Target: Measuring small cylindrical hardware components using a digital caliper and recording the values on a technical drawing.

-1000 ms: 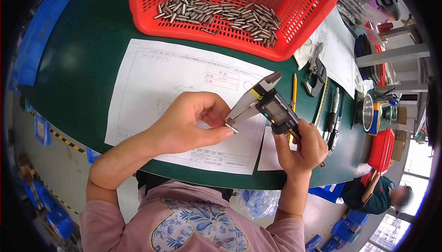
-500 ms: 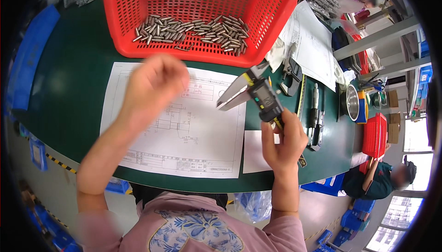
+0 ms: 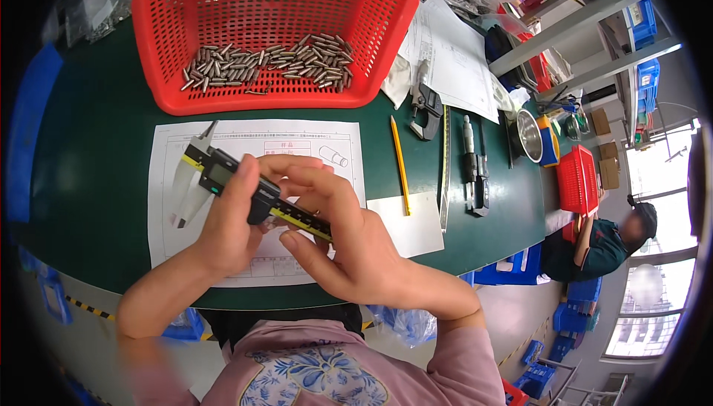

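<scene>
Head view: bench inventory, both hands on one measuring tool.

Dark green round worktable (image 3: 96, 139); red perforated plastic basket (image 3: 386, 27) upper centre, holding short steel pins (image 3: 267, 64); white printed drawing sheet (image 3: 167, 205) centre-left; digital calliper with yellow-edged beam (image 3: 245, 191) above the sheet, left hand (image 3: 230, 220) wrapped around its display body, right hand (image 3: 349, 243) pinching the beam. Risk, judged: a loosened grip could drop the calliper, knocking its points.

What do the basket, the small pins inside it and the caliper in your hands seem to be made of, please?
The basket looks like moulded red plastic: uniform colour, perforated walls. The pins look like bare metal, grey and shiny. The caliper seems to be metal with pale grey jaws, probably carrying a black plastic display housing; both hands grip it.
</scene>
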Demonstrator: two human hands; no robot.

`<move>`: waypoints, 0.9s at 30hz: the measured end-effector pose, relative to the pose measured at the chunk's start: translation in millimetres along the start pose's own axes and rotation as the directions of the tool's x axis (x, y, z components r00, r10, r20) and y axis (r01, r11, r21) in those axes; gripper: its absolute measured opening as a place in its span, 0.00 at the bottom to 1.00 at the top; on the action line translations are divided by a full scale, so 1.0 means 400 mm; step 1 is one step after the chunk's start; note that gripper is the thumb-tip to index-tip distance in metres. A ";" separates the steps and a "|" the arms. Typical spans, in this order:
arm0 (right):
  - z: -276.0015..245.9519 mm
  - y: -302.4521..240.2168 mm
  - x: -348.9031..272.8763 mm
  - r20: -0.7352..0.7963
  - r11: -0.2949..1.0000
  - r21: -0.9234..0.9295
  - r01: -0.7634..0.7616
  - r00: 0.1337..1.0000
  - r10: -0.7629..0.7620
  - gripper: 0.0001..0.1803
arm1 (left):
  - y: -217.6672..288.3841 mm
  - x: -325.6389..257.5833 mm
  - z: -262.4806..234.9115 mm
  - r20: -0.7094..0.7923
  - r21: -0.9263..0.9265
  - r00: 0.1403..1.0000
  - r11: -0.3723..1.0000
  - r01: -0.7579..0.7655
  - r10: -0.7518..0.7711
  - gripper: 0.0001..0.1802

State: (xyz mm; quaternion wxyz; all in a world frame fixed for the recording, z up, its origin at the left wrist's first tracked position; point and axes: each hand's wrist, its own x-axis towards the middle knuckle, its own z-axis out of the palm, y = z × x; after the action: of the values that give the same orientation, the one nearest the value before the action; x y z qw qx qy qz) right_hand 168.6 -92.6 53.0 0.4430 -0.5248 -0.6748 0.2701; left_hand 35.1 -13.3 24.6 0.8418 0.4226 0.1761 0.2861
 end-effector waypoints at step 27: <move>0.043 0.108 0.061 0.016 0.691 0.589 -0.420 0.861 0.509 0.08 | 0.080 -0.072 -0.293 -0.068 -0.415 0.982 0.901 0.130 -0.174 0.31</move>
State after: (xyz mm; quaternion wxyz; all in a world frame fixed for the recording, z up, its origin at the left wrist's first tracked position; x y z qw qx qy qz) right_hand 172.4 -54.8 16.8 0.5455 -0.5389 -0.3713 0.5235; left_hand -61.2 55.5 -15.9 0.9209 0.2070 0.1883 0.2715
